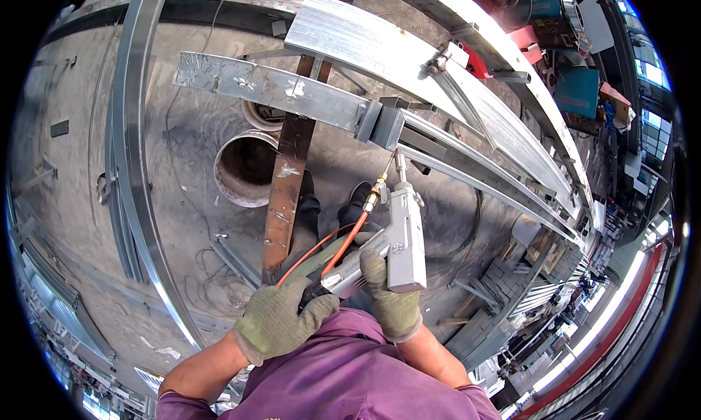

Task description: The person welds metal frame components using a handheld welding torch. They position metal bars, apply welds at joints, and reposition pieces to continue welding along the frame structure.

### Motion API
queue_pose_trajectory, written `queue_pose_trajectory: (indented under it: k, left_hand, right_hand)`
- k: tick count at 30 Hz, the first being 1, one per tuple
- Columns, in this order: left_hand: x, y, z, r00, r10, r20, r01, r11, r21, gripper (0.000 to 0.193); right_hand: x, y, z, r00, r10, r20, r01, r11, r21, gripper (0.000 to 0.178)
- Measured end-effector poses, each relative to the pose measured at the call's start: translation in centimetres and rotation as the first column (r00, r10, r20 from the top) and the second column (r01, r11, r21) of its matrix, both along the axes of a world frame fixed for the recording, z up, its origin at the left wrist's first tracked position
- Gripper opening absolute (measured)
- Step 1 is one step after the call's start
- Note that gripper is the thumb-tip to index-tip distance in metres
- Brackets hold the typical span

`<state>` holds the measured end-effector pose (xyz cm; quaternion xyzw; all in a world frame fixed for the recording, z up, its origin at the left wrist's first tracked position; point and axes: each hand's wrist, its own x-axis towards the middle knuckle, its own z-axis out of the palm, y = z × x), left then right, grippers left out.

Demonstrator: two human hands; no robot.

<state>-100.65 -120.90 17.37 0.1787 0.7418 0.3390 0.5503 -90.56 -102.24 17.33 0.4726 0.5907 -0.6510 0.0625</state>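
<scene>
A silver, boxy welding gun [407, 234] is held in front of my body, its narrow nozzle pointing up and away. Beneath its body my gloved right hand [391, 296] is closed around the grip. My gloved left hand [285, 319] closes on the gun's lower rear end, beside a black part. An orange hose [346, 249] runs along the gun to a brass fitting near the nozzle. Just beyond the nozzle tip is a short square steel tube piece [387, 128], set against a long galvanized steel bar [270, 85]. Whether tip and steel touch, I cannot tell.
A rusty beam [286, 190] crosses under the bar. Beside it stands a round bucket [244, 170]. Wide steel channels [365, 36] stretch to the right, and a tall steel profile [135, 135] runs along the left. Cables lie on the concrete floor; my feet are below.
</scene>
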Motion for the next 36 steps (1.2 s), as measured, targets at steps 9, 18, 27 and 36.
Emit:
queue_pose_trajectory:
  k: [9,18,27,36]
  left_hand:
    - [-0.13,0.24,-0.29,1.0,-0.017,-0.015,0.017,0.999,-0.028,0.042]
    - [0.03,0.2,-0.48,1.0,0.002,-0.026,-0.002,1.0,0.005,0.04]
    - [0.13,0.17,-0.35,0.999,-0.005,-0.047,0.005,1.0,0.012,0.041]
    - [0.22,0.11,-0.17,0.998,0.015,-0.054,-0.016,1.0,-0.009,0.039]
  right_hand:
    - [0.03,0.09,-0.25,1.0,0.011,-0.003,-0.01,0.999,0.036,0.037]
    - [0.33,0.36,-0.53,1.0,0.03,-0.009,-0.03,0.999,0.035,0.033]
    - [0.53,0.41,-0.66,0.999,0.032,0.013,-0.032,0.999,0.028,0.034]
    - [0.41,0.48,-0.72,0.997,0.072,-0.027,-0.07,0.996,0.053,0.029]
